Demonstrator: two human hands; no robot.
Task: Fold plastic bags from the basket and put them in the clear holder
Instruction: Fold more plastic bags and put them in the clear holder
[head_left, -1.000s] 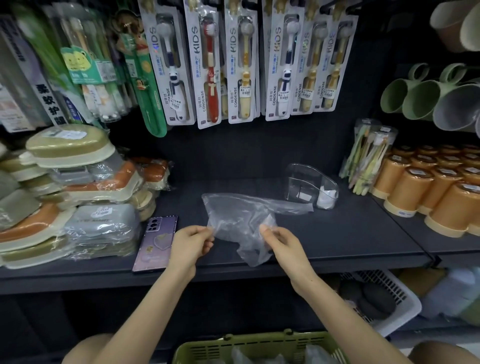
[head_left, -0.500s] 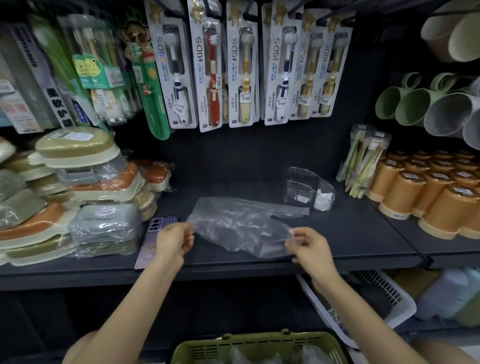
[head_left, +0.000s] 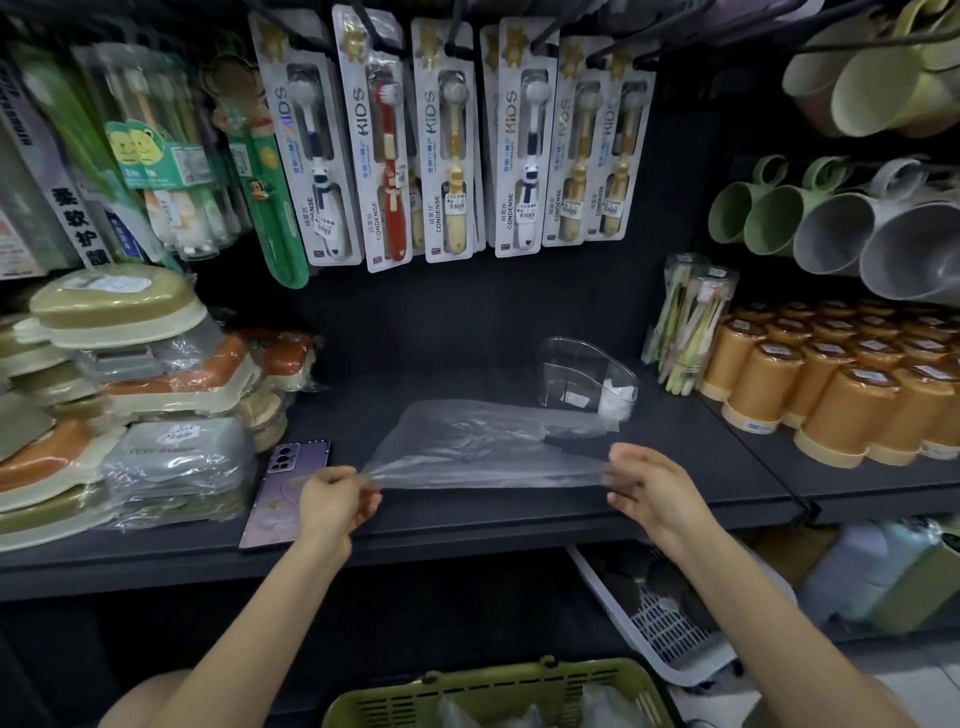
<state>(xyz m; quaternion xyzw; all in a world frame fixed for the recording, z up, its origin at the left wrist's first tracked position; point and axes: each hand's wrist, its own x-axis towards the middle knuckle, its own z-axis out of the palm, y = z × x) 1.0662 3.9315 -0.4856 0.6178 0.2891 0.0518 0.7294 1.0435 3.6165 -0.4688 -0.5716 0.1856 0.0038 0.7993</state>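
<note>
Head view: I'm watching a bag (head_left: 483, 447) being held taut over the front of the shelf (head_left: 467, 519).

The left hand (head_left: 332, 501) is pinching the bag's near left corner with its fingers curled in, and the right hand (head_left: 647, 491) is pinching the near right corner between thumb and fingertips. The rest of the bag is lying spread on the shelf, its far right end reaching just in front of the holder (head_left: 587, 376). A phone (head_left: 283, 488) is lying beside the left hand. The basket (head_left: 488, 675) is sitting below.
</note>
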